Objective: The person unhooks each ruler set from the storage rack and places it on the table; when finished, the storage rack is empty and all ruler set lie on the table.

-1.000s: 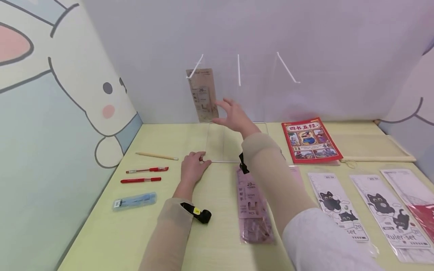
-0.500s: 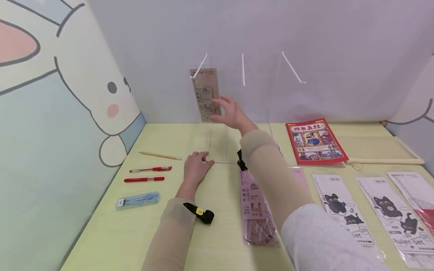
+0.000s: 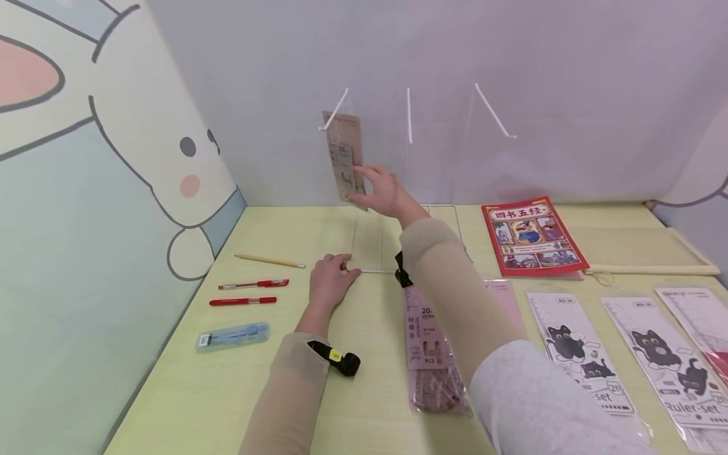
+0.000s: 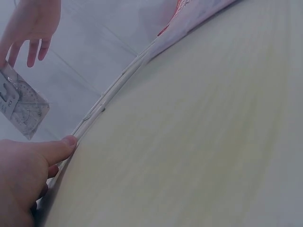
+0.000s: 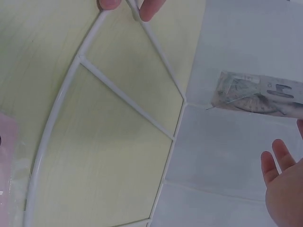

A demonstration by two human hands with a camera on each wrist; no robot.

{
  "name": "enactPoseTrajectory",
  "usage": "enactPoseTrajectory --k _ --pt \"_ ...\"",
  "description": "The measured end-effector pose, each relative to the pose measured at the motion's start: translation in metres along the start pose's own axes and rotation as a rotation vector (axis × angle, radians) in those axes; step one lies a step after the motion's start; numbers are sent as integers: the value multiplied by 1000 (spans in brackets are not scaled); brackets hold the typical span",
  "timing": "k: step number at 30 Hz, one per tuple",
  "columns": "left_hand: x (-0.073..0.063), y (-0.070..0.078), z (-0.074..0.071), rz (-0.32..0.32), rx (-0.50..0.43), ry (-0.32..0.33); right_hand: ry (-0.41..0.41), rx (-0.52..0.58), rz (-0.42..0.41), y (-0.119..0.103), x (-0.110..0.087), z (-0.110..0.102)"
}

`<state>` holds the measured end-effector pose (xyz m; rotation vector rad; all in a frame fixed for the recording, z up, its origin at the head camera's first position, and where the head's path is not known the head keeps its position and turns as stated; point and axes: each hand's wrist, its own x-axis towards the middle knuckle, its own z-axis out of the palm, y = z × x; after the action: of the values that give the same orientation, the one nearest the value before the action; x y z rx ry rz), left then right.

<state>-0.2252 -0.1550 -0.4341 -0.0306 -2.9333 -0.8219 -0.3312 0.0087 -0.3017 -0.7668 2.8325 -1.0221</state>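
A brown-carded ruler set (image 3: 344,151) in a clear sleeve hangs from the left prong of a white wire rack (image 3: 380,243); a protractor shows through its lower end in the right wrist view. My right hand (image 3: 384,193) is at the set's right edge, thumb and forefinger spread and overlapping the card, the other fingers loose. Down on the table, my left hand (image 3: 330,281) pinches the rack's front left base corner between thumb and curled fingers. A pink ruler set (image 3: 428,341) lies below my right forearm, which partly covers it.
On the left lie a pencil (image 3: 270,260), two red pens (image 3: 242,301) and a blue plastic case (image 3: 233,337). To the right are a red comic book (image 3: 530,235), a beige mesh bag (image 3: 637,245) and cat-print ruler sets (image 3: 580,351). A pale wall stands behind the rack.
The hanging ruler set has turned and now shows narrower, its right edge toward me. My right hand has shifted slightly left against it. My left hand keeps its place on the rack.
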Motion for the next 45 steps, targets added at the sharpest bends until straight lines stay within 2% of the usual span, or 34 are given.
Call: enactPoseTrajectory --k 5,10,15,19,23,29,37,45 --pt "1 -1 -3 10 -5 4 39 74 5 2 -4 0" --pt "3 -6 -5 14 -10 9 119 204 8 4 -8 2" --pt "4 -11 -5 7 0 15 226 340 51 1 -11 7" --pt "4 -12 -6 4 -1 15 324 379 65 -5 -12 10" --pt "4 -13 -5 9 2 12 392 350 84 -12 -13 10" --pt "2 -12 -6 25 9 12 441 267 76 -15 -20 11" --pt "2 -11 -7 28 23 11 458 262 14 -16 -37 14" --pt "3 -10 -8 12 17 1 449 216 15 -19 -50 17"
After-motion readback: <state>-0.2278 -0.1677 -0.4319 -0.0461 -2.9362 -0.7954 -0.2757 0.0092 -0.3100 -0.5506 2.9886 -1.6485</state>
